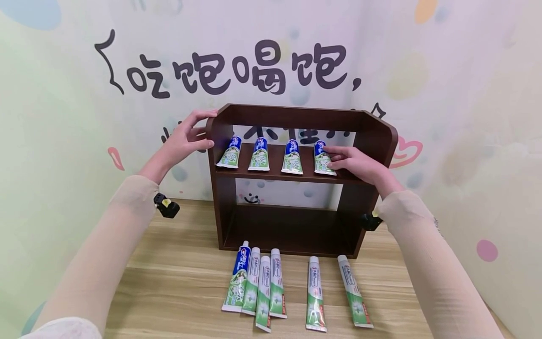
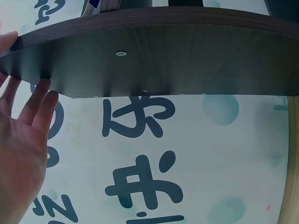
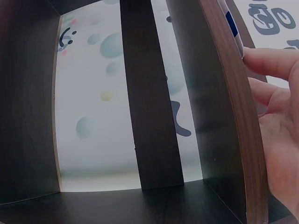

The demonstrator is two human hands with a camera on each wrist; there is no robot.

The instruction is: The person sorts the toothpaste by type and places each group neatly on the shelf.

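Note:
In the head view, a dark brown two-level shelf (image 1: 292, 178) stands on the table. My left hand (image 1: 186, 139) touches its left side panel (image 2: 159, 60), fingers spread, thumb by the front edge. On the upper level, several blue, white and green toothpaste tubes lie in a row, crimped ends forward. My right hand (image 1: 357, 162) is at the rightmost toothpaste tube (image 1: 324, 157), its fingertips touching the tube's right edge. From the right wrist view, only a sliver of this tube shows beside a fingertip; the rest is hidden.
On the wooden table (image 1: 169, 282) before the shelf lie a blue-green toothpaste tube (image 1: 238, 278) and several white-green tubes. Some overlap at left; a white-green tube (image 1: 315, 294) and another (image 1: 354, 292) lie apart at right. A printed wall (image 1: 296, 28) stands behind.

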